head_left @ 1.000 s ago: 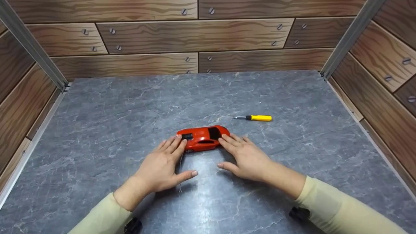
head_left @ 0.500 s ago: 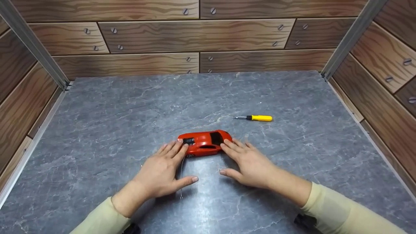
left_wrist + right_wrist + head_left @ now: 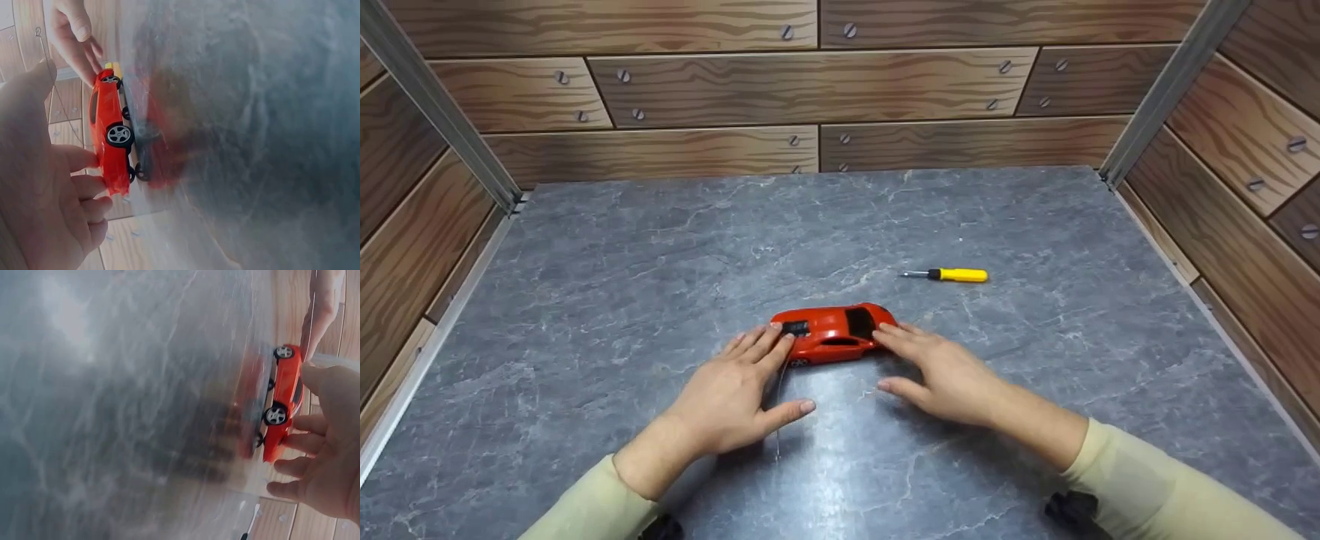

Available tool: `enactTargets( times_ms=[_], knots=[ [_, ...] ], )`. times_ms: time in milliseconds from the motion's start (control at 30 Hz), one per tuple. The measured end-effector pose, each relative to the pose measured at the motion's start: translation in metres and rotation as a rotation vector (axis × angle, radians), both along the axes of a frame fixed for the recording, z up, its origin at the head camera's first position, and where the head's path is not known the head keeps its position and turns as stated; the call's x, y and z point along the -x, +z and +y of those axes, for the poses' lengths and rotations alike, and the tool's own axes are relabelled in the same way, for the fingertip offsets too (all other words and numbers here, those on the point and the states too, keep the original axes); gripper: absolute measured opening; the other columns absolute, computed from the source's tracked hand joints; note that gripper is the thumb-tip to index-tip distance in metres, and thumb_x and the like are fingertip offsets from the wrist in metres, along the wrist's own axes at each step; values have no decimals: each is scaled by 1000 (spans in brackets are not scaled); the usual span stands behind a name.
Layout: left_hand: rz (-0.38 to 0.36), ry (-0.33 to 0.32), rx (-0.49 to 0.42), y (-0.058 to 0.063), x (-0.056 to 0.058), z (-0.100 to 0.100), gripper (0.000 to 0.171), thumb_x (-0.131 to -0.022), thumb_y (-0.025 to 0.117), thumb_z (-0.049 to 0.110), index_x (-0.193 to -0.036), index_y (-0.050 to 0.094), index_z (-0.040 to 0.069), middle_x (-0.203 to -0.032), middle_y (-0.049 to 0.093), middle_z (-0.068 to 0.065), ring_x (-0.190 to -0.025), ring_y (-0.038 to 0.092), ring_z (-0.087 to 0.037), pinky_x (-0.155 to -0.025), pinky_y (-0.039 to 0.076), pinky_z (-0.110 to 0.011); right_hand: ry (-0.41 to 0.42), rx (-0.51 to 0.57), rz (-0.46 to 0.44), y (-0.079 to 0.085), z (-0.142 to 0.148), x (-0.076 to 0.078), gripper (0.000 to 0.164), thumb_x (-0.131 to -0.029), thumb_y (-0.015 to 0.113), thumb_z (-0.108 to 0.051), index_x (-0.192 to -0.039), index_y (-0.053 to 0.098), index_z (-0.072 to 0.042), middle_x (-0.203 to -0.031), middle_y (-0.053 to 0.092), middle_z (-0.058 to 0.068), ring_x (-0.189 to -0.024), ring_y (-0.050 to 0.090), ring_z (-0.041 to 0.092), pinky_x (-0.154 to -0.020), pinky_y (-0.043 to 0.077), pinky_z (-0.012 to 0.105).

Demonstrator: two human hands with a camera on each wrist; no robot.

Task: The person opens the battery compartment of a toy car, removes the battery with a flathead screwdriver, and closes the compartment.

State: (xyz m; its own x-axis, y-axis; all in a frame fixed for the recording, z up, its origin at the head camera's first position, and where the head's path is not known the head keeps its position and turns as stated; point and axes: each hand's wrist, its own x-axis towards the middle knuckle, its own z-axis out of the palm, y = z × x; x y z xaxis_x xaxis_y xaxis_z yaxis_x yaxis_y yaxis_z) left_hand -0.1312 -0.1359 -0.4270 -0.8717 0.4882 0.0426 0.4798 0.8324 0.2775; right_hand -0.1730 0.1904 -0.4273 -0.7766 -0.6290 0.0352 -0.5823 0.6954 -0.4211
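A red toy car [image 3: 829, 334] stands on its wheels on the grey marbled table, its dark windshield toward the right. My left hand [image 3: 735, 397] lies with straight fingers at its rear end, fingertips on the dark engine cover. At the front end, my right hand [image 3: 952, 375] touches the hood with its fingertips, fingers straight. Both thumbs point inward, away from the car. A thin wire antenna [image 3: 55, 93] rises from the car near my left hand and ends in a small loop. The wheels [image 3: 275, 414] show from the side in both wrist views.
Behind the car to the right lies a screwdriver [image 3: 960, 275] with a yellow handle, its metal shaft pointing left. Wood-patterned walls [image 3: 810, 90] with metal corner posts [image 3: 1162, 82] enclose the table [image 3: 660, 247] at the back and sides.
The car has come slightly toward me, both hands moving along with it. Over the last half second my right hand has shifted a little to the right. The screwdriver stays put.
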Motion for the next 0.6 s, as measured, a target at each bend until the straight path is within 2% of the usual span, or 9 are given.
enactTargets(
  times_ms=[233,400,500,600],
  knots=[
    [0,3,-61,2,5,-5,98,-99,44,80,-164,38,6,-168,34,-19,-155,33,-39,-128,25,-52,-91,183,-3,-5,13,22,63,-98,78,-34,-153,58,-9,-152,59,11,-140,56,33,-116,44,52],
    [-19,27,-127,3,13,-11,95,-101,47,76,-165,36,7,-168,35,-19,-156,32,-39,-127,25,-55,-137,265,-100,-4,18,39,63,-96,82,-32,-150,61,-10,-150,62,8,-137,59,31,-114,47,51],
    [-56,44,-208,2,18,-16,90,-102,51,71,-164,37,7,-169,34,-17,-156,31,-40,-125,26,-58,-153,302,-172,-5,19,48,64,-95,83,-33,-151,61,-13,-151,62,3,-137,59,28,-115,47,51],
    [-121,51,-335,0,25,-22,82,-105,53,62,-165,37,8,-169,34,-15,-155,33,-38,-125,27,-56,-150,338,-227,-7,18,55,65,-93,85,-34,-151,61,-14,-151,62,1,-139,58,27,-116,45,52]
  ],
)
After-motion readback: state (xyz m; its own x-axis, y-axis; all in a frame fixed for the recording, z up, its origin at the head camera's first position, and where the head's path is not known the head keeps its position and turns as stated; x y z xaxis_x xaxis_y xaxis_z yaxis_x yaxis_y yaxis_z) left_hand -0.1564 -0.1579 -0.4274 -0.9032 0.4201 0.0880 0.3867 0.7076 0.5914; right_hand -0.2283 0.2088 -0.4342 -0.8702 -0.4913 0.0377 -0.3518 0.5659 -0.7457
